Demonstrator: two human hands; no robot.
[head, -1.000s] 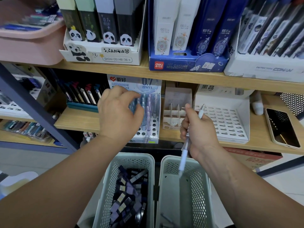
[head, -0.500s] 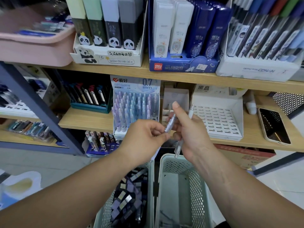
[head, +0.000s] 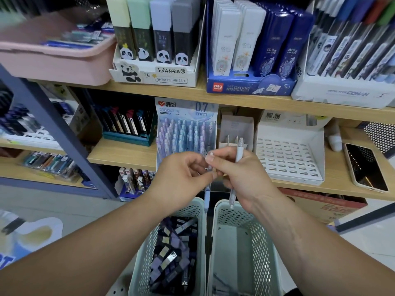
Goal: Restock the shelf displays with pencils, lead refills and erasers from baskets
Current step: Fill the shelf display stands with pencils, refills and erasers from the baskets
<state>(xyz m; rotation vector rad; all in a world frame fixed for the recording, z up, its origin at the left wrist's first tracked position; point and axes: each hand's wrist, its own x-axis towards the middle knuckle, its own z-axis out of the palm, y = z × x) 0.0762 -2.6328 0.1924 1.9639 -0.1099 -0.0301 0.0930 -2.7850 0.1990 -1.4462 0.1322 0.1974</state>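
- Facing a wooden shelf of stationery, a person holds both bare hands close together above two pale green baskets on the floor
- left hand: thumb and curled fingers clamped on a pale blue pencil; the pencil hangs nearly upright, its lower end pointing down between the two baskets
- right hand: fingers curled around a white pencil, which stands upright with its top above the knuckles; the forefinger and thumb of this hand also touch the upper part of the pale blue pencil, so the two hands meet on it
- just behind the hands, on the middle shelf, stands a pencil display marked 0.7 mm, packed with pale blue and lilac pencils; beside it on the right is a small cardboard stand, then a white slotted tray
- left basket: holds a heap of dark and purple lead refill boxes
- right basket: touching the left one, below the right wrist
- a phone lies flat at the right end of the middle shelf
- upper shelf: a pink tub, a panda-printed refill box and a blue box of slim cases
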